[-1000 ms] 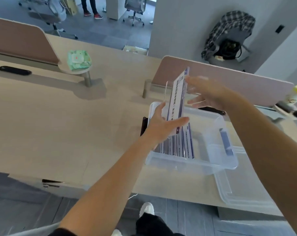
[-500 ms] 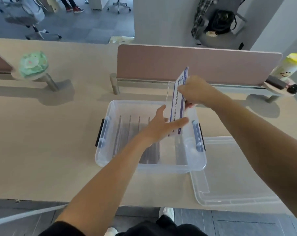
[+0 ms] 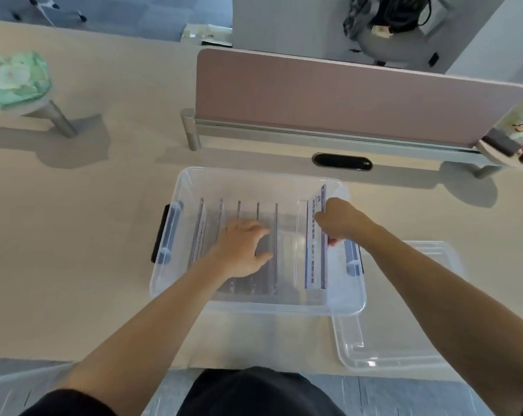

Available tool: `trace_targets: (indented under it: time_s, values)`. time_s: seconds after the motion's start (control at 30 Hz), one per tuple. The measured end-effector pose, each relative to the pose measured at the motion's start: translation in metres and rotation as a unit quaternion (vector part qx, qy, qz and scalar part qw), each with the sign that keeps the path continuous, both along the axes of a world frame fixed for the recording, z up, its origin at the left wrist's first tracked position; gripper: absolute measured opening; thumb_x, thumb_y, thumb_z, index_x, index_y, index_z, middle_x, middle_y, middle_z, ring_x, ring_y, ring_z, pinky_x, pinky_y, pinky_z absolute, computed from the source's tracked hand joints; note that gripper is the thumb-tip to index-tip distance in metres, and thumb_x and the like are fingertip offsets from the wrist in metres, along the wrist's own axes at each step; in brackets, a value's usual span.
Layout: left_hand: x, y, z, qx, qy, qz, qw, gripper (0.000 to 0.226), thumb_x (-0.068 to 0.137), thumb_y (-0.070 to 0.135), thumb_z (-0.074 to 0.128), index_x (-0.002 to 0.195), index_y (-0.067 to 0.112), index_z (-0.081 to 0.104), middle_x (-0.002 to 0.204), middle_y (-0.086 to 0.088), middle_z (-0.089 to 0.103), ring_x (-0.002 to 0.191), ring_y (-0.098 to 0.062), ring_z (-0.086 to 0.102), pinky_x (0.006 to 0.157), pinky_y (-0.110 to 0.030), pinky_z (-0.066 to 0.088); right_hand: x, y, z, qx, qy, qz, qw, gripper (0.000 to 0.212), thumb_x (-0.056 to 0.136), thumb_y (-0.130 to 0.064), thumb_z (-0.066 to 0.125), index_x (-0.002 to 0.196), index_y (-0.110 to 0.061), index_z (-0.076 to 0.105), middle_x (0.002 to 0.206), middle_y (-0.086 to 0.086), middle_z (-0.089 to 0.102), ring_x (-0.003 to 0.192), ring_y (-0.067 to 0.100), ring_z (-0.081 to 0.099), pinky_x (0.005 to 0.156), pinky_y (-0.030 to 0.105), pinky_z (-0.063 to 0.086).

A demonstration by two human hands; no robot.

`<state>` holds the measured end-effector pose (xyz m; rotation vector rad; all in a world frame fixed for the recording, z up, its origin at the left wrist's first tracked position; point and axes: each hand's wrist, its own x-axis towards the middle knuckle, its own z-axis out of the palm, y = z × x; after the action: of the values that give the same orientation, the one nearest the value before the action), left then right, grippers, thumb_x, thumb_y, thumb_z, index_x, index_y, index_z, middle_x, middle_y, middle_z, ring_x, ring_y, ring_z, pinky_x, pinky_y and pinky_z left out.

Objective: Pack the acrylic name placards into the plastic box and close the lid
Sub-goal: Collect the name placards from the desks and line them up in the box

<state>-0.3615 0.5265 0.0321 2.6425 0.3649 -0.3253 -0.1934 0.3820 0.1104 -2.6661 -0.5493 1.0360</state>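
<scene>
A clear plastic box [image 3: 194, 298] with dark side latches sits on the desk in front of me. Several acrylic placards [image 3: 221, 217] stand on edge in a row inside it. My left hand [image 3: 242, 250] rests on the row, fingers spread against the placards near the middle. My right hand [image 3: 341, 220] grips the top of one more placard [image 3: 314, 259], white with blue print, which stands inside the box at its right end. The clear lid [image 3: 404, 340] lies flat on the desk to the right of the box, partly under its corner.
A pink divider panel [image 3: 344, 94] on a metal rail runs behind the box, with a black cable grommet [image 3: 341, 161] below it. A green tissue pack [image 3: 14, 79] sits on a small stand at left. A bottle [image 3: 521, 115] stands on a shelf at far right.
My right hand has lowered the printed placard from above the box down into its right end. My left hand let go of it and moved onto the standing row.
</scene>
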Motion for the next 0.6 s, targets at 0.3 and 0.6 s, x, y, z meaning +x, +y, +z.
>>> trace_targets:
  time_s: [0.3, 0.6]
  values:
    - [0.018, 0.0, -0.036, 0.08, 0.025, -0.1, 0.991, 0.085, 0.093, 0.063, 0.032, 0.155, 0.016, -0.003, 0.162, -0.003, -0.014, 0.147, -0.025, -0.018, 0.12, -0.049, 0.0, -0.021, 0.009, -0.055, -0.049, 0.051, -0.043, 0.997, 0.022, 0.098, -0.01, 0.041, 0.076, -0.009, 0.047, 0.062, 0.011, 0.065, 0.051, 0.019, 0.065, 0.05, 0.024, 0.047]
    - [0.014, -0.005, -0.042, 0.104, 0.066, -0.063, 0.99, 0.086, 0.094, 0.066, 0.01, 0.149, 0.009, -0.022, 0.156, -0.007, -0.032, 0.142, -0.02, -0.032, 0.12, -0.043, -0.01, -0.016, 0.01, -0.081, -0.041, 0.105, -0.027, 0.993, 0.022, 0.097, -0.008, 0.04, 0.077, -0.007, 0.049, 0.072, 0.019, 0.068, 0.054, 0.021, 0.065, 0.044, 0.023, 0.046]
